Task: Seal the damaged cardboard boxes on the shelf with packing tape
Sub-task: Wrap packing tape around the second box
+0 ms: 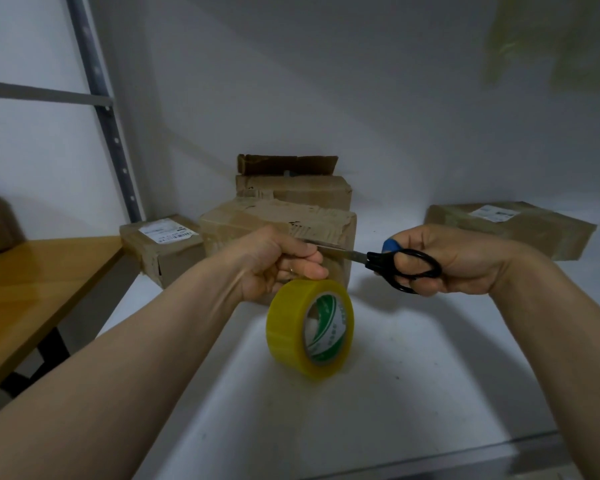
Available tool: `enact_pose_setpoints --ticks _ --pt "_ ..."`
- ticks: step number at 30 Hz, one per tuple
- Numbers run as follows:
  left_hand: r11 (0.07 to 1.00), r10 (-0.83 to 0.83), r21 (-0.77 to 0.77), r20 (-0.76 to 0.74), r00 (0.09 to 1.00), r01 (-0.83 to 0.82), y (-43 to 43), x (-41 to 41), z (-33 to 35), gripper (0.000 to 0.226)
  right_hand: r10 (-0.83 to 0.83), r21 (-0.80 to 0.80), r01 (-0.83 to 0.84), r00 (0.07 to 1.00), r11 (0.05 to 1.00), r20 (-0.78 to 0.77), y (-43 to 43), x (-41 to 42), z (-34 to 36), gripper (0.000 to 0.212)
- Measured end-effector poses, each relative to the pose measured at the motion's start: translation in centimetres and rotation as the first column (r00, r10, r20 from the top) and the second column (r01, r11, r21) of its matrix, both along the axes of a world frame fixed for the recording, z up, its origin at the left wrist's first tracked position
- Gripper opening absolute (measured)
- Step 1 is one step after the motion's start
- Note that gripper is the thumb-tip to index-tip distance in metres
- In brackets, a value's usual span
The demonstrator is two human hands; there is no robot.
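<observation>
— Where is the tape?

— The tape roll (310,329) sits right under your left hand (278,261), its top edge touching the underside of your curled fingers. It is near the middle of the white shelf (413,375), nearer to you than the boxes. I cannot tell whether it stands on the shelf or hangs from your hand.

— Which way does it face?

— It is on edge and tilted. The open core, with its green-and-white label, faces right and toward you, so its axis runs roughly left to right.

— And my left hand?

— Your fingers are curled in and the thumb is pressed on the forefinger, like a pinch. What lies between them I cannot tell.

— The scissors?

— The scissors (406,268) are in your right hand (465,261), your fingers through the black loops and curled round them. One fingertip wears a blue cover (391,244). The long axis runs left to right. The blades point left and reach your left fingertips, above the roll. Whether the blades are parted I cannot make out.

— What is behind?

— A crumpled cardboard box (278,223) just beyond your left hand. A box with a raised flap (291,188) is farther back, a labelled box (160,247) on the left and a flat labelled box (510,226) on the far right.
</observation>
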State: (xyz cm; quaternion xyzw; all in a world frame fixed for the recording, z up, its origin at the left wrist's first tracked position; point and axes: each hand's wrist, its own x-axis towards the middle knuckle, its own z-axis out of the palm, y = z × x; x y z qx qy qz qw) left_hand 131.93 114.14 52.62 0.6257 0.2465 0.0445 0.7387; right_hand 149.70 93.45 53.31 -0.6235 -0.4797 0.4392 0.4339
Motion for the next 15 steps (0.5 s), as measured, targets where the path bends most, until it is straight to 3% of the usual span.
enact_pose_setpoints --ticks 7,15 --pt "0.998 -0.054 0.021 -0.018 0.998 0.054 0.6 -0.2 -0.1 0.013 0.037 -0.029 -0.037 0.999 0.999 0.009 0.7 -0.5 -0.3 0.082" --pt "0.978 -0.141 0.138 -0.100 0.985 0.154 0.3 -0.4 0.8 0.015 -0.020 -0.002 0.020 0.999 1.000 0.049 0.9 -0.4 -0.3 0.069"
